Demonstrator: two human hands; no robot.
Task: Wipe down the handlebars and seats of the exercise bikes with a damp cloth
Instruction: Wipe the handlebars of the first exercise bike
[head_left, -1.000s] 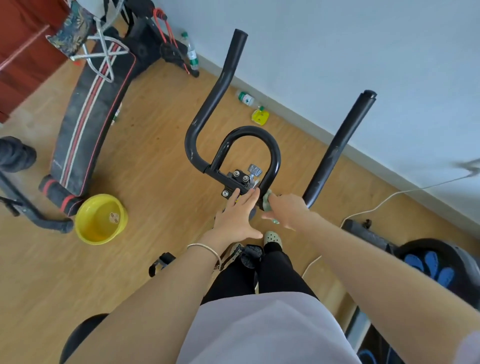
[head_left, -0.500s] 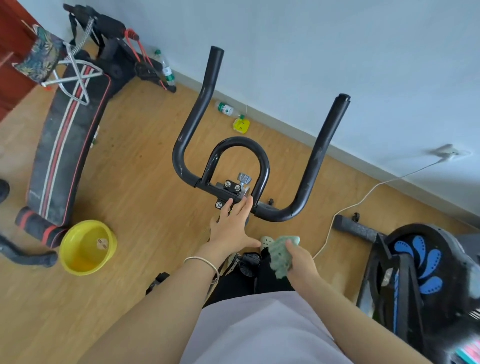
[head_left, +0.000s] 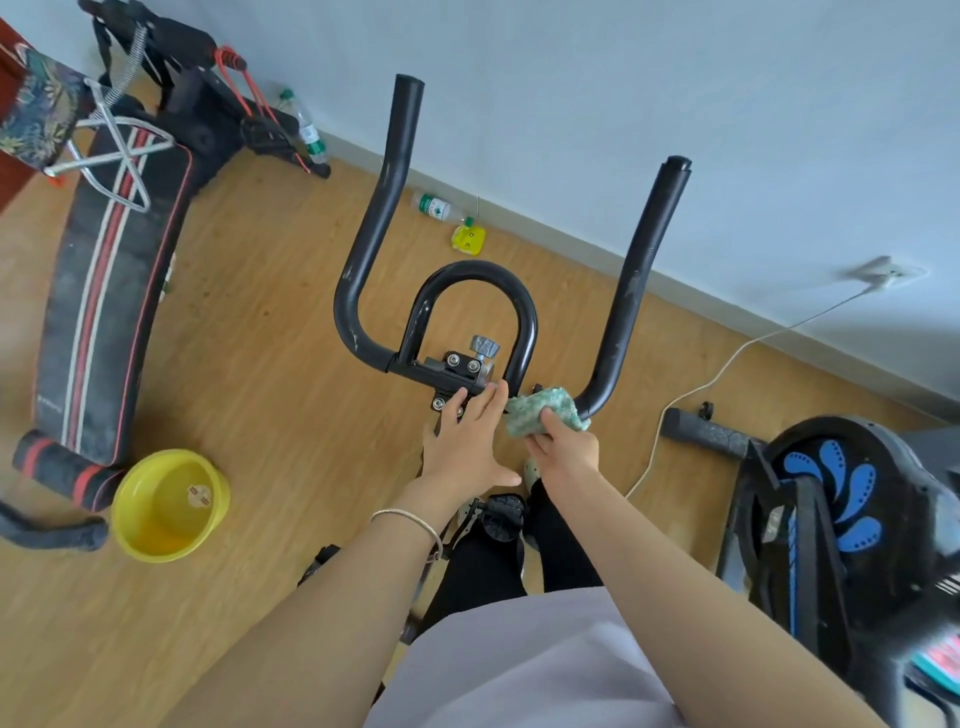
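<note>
Black handlebars (head_left: 631, 291) of an exercise bike stand in front of me, with two upright horns and an inner loop bolted to a centre clamp. My left hand (head_left: 467, 441) lies flat with straight fingers on that clamp. My right hand (head_left: 563, 452) grips a green cloth (head_left: 540, 408) and holds it against the lower bar, just left of the right horn's bend. The bike's seat is out of sight.
A yellow basin (head_left: 169, 501) sits on the wooden floor at the left, beside a black sit-up bench (head_left: 104, 291). A second machine with blue markings (head_left: 852, 499) stands at the right. Bottles (head_left: 434, 207) lie by the wall, and a white cable (head_left: 711, 384) crosses the floor.
My right hand pulled back with the cloth, then brought it up again onto the lower bar. The left hand stayed on the clamp.
</note>
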